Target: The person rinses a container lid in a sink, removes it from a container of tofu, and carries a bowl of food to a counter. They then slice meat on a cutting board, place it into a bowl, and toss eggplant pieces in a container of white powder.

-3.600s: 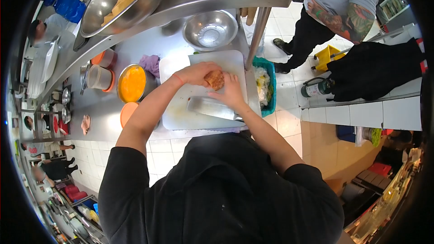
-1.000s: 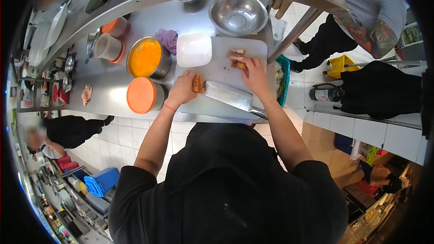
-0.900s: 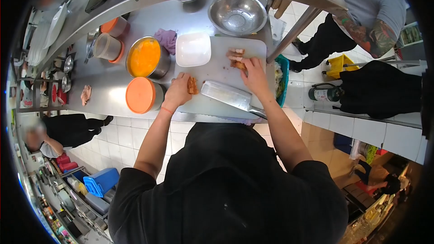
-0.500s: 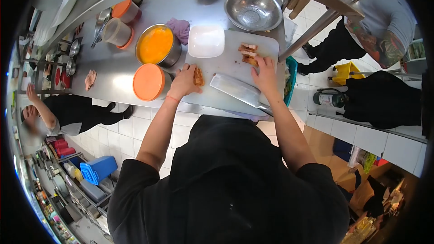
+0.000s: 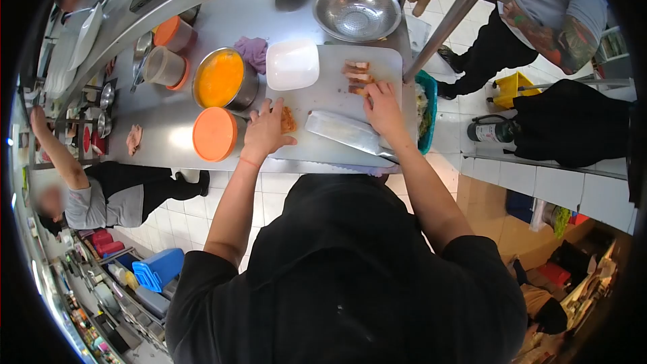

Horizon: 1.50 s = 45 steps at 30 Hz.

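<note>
My left hand [image 5: 264,132] is open on the left edge of the white cutting board [image 5: 323,101], fingers spread. A browned piece of meat [image 5: 288,120] lies beside it, between thumb and forefinger. On the board's right side, my right hand [image 5: 384,113] has its fingers apart and bent, the tips at the lowest of several cut meat slices [image 5: 357,76]. A wide-bladed cleaver [image 5: 345,131] rests flat between my hands, its handle partly hidden under my right forearm. Behind the meat, a white square bowl [image 5: 292,65] sits at the board's back left corner.
Left of the board stand a steel pot of orange liquid [image 5: 222,78] and an orange-lidded tub [image 5: 214,135]. A steel colander [image 5: 357,12] and a purple cloth [image 5: 252,52] lie farther back. A metal post [image 5: 445,30] rises at right, by a teal basket [image 5: 426,111]. Co-workers stand on both sides.
The whole view has shifted slightly, with the table things farther left. My left fingers have spread wider beside the meat piece. My right fingers have moved closer to the lowest slice.
</note>
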Motion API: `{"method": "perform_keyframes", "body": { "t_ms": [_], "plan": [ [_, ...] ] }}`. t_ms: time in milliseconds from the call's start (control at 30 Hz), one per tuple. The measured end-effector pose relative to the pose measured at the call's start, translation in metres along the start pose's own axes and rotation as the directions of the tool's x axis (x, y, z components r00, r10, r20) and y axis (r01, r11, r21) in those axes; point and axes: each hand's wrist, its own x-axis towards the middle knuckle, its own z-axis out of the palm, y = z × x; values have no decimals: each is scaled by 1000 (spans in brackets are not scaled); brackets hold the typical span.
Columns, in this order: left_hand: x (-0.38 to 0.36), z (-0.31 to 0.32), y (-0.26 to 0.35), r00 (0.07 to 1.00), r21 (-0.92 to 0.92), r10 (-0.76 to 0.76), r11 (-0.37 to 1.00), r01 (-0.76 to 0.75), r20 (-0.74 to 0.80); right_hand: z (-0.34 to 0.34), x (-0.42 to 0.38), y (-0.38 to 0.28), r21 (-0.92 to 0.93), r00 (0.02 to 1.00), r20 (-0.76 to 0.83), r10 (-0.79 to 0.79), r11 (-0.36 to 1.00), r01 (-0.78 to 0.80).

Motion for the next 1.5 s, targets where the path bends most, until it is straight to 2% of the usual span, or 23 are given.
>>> {"method": "perform_keyframes", "body": {
  "t_ms": [33, 67, 100, 133, 167, 233, 333, 400, 467, 633, 733, 800, 833, 900, 933, 1000, 1100, 1233, 1300, 1367, 1400, 1467, 1500],
  "plan": [
    [-3, -11, 14, 999, 96, -28, 995, 31, -33, -1, -2, 1, -8, 1000, -3, 4, 1000, -5],
    [-1, -14, 22, 999, 91, -19, 996, 22, -33, -2, -4, 2, 0, 999, 35, -24, 1000, 24],
    [2, -16, 29, 978, 15, 133, 991, -132, -160, -4, -6, 2, 10, 996, 74, -53, 999, 52],
    [5, -16, 35, 918, -40, 266, 956, -290, -295, -7, -8, 1, 2, 996, 73, -52, 999, 52],
    [13, -11, 41, 916, -44, 268, 955, -293, -298, -9, -10, 0, 35, 996, 85, -38, 999, 35],
    [39, 5, 56, 904, -296, 333, 865, -406, -268, -12, -12, -1, 63, 995, 95, -28, 998, 22],
    [86, 38, 75, 889, -342, 371, 826, -448, -270, -16, -10, -1, 121, 999, 26, 48, 991, -50],
    [108, 46, 84, 881, -372, 376, 804, -465, -289, -16, -8, 4, 117, 984, -12, 179, 977, -176],
    [123, 47, 90, 842, -347, 415, 777, -525, -345, -16, -1, 10, 113, 984, -37, 175, 979, -170],
    [150, 57, 89, 844, -364, 420, 768, -527, -334, -6, 24, 24, 109, 987, -92, 131, 987, -120],
    [155, 58, 89, 868, -413, 393, 766, -492, -304, -3, 36, 29, 28, 995, -27, 97, 995, -96],
    [155, 60, 88, 888, -456, 366, 763, -458, -279, -5, 42, 30, 94, 985, 73, 155, 982, -162],
    [154, 63, 88, 898, -476, 351, 763, -438, -264, -7, 42, 30, 94, 985, 73, 155, 982, -162],
    [149, 64, 86, 909, -496, 334, 762, -416, -250, -14, 43, 30, 162, 966, 215, 147, 970, -183],
    [143, 63, 85, 905, -481, 342, 767, -424, -252, -15, 40, 27, 162, 965, 216, 147, 970, -183],
    [133, 63, 82, 904, -470, 345, 772, -427, -253, -18, 29, 21, 74, 983, 167, 74, 993, -88],
    [120, 63, 76, 875, -481, 412, 731, -484, -255, -22, 22, 18, 76, 989, 151, 3, 997, -15],
    [109, 61, 71, 869, -520, 425, 697, -494, -254, -23, 19, 24, 119, 992, 127, 5, 993, -20],
    [108, 61, 72, 876, -559, 405, 676, -481, -263, -21, 20, 26, 203, 982, 152, 111, 969, -141],
    [108, 60, 75, 785, -412, 439, 678, -609, -437, -22, 22, 26, 140, 982, 170, 83, 984, -107],
    [110, 59, 75, 786, -413, 438, 678, -607, -436, -22, 23, 27, 78, 981, 188, 56, 994, -71],
    [118, 54, 75, 762, -339, 562, 683, -647, -322, -21, 25, 26, 62, 981, 187, 43, 997, -55],
    [121, 53, 74, 762, -339, 561, 683, -647, -324, -20, 27, 26, 46, 982, 184, 30, 998, -39]
  ]
}}
